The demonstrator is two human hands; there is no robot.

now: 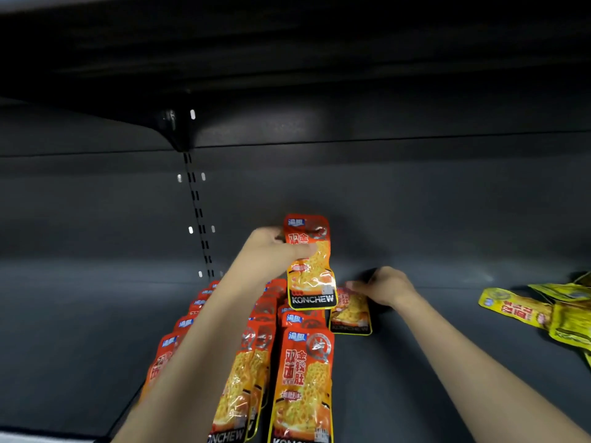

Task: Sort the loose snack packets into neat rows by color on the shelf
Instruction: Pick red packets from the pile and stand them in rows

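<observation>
My left hand [275,247] holds an orange-red snack packet [311,276] upright above the shelf, thumb across its front. Just to its right, my right hand [383,287] pinches the top of another orange-red packet [350,316] that lies flat on the dark shelf [447,362]. Rows of matching orange-red packets [302,378] run from the shelf's back toward me, partly hidden under my left forearm. A loose heap of yellow packets [543,311] lies at the far right.
The dark back panel [383,203] rises behind the packets, with a slotted upright [200,219] left of centre. An upper shelf [256,59] overhangs close above. Bare shelf floor lies between the orange rows and the yellow heap.
</observation>
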